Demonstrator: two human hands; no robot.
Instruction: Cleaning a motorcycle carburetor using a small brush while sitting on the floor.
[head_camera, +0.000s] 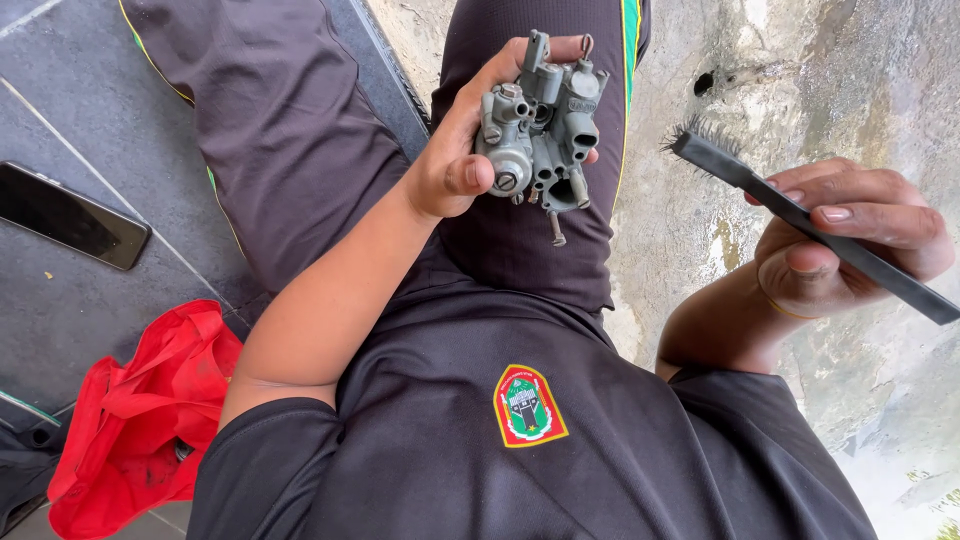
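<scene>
My left hand (460, 150) grips a grey metal carburettor (540, 125) above my lap, thumb pressed on its lower left side, with a small screw sticking out underneath. My right hand (840, 245) holds a black wire brush (800, 215) by its long flat handle, bristles pointing up at the far end. The brush is off to the right of the carburettor, not touching it. I sit with dark trousers and a dark shirt with a coloured badge below.
A black phone (70, 215) lies on the dark tiled floor at the left. A red cloth bag (140, 420) is bunched at the lower left. Rough stained concrete (800, 90) spreads to the right.
</scene>
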